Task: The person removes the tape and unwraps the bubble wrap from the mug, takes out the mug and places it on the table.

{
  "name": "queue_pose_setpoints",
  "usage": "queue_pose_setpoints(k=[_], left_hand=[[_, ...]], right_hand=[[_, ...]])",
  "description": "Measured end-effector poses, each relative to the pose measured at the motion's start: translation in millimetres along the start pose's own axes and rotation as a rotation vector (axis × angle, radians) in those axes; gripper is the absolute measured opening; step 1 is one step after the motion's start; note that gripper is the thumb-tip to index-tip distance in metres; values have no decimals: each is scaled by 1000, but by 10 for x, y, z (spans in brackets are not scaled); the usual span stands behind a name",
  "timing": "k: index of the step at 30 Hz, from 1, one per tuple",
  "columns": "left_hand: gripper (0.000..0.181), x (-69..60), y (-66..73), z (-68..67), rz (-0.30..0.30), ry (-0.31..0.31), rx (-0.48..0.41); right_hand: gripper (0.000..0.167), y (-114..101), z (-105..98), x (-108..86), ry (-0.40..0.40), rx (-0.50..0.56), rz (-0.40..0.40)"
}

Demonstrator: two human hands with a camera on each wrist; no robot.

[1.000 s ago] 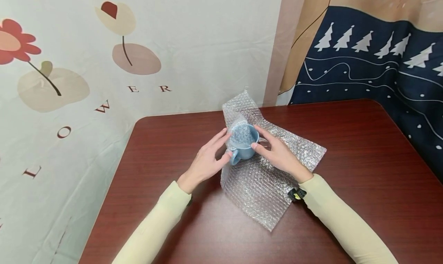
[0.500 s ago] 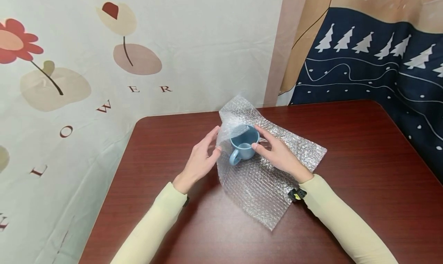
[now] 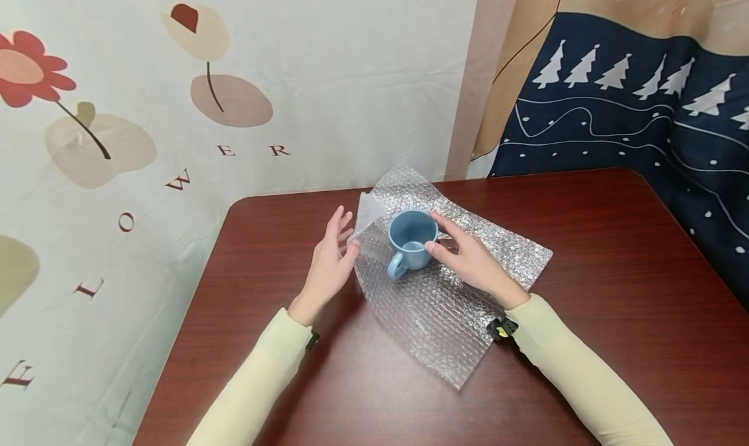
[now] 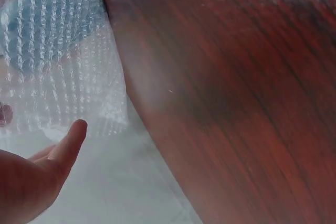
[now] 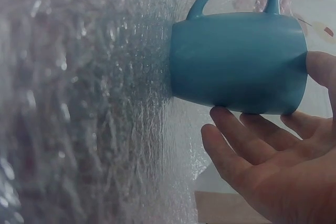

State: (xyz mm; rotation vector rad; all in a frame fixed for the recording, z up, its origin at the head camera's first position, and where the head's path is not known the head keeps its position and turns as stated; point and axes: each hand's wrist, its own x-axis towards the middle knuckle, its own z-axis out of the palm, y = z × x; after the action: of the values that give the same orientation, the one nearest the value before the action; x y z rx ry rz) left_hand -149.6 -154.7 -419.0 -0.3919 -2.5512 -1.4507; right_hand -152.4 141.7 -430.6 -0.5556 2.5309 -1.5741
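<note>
A light blue mug [image 3: 412,254] stands upright on a sheet of bubble wrap [image 3: 433,322], its handle toward the near left. My right hand [image 3: 474,261] holds the mug from the right, thumb at the rim and fingers along the far side. In the right wrist view, fingertips touch the wall of the mug [image 5: 239,64]. Left of the mug, my left hand [image 3: 329,267] has its fingers loosely extended beside a raised corner of the wrap. Through the lifted bubble wrap [image 4: 79,82] in the left wrist view, the mug shows as a blue blur.
The wrap lies on a dark red-brown wooden table [image 3: 269,251]. Behind it hangs a pale cloth [image 3: 351,75] with printed flowers and letters. A navy cloth [image 3: 614,127] with white trees hangs at the right.
My left hand has moved left, away from the mug. The wrap's flap has come out of the mug and swung left, uncovering its opening. My right hand has stayed on the mug.
</note>
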Motion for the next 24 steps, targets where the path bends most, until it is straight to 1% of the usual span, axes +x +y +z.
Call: queue_pose_setpoints(k=[8,13,16,20,22,24], left_hand=[[69,45,-63,-86,-78,80,-29],[72,54,-93,-145,-134,117,-22],[73,50,-105,-181,-158,142,-3],[76,45,-145,-216,-164,176,53],[79,49,-180,-230,-147,187,103],[79,55,-215,-243,-118,182,157]], right_hand=[[72,1,-2,-4,-6,-6,4],[73,-4,-5,-9,-5,-8,20],[73,-8,-6,-11,-5,-7,26],[73,-8,-6,-12,-6,-11,27],[73,-10,-5,-13,-6,-13,28],[74,-10,-5,-15,-7,-11,30]])
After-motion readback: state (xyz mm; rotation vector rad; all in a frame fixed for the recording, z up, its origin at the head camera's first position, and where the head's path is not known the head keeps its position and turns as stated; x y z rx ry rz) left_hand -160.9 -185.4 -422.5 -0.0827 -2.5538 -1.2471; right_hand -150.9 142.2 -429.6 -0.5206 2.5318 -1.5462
